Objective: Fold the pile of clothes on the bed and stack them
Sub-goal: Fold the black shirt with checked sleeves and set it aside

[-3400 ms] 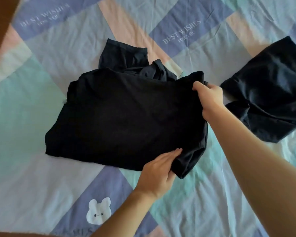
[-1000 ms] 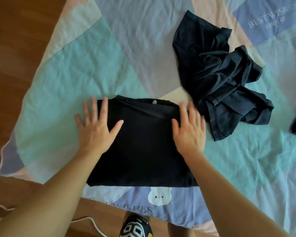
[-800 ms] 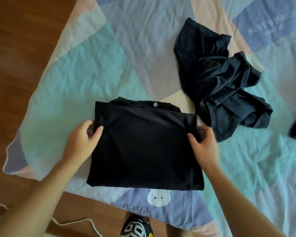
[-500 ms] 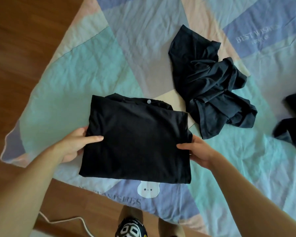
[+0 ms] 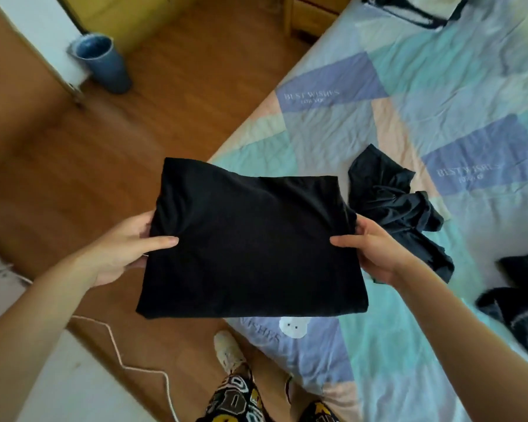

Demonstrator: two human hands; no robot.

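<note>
A folded black shirt hangs in the air as a flat square, partly over the bed's corner and partly over the floor. My left hand grips its left edge, thumb on top. My right hand grips its right edge the same way. A crumpled dark garment lies on the patchwork bed cover just right of the shirt. Another dark crumpled garment lies at the right edge of the view.
The wooden floor spreads to the left of the bed. A blue bin stands by the wall. A white cable runs across the floor near my feet. A dark bag lies at the bed's far end.
I pressed the folded shirt flat, then gripped both sides and lifted it off the bed. It is now held up and has moved left, toward the bed's edge; the view has swung left.
</note>
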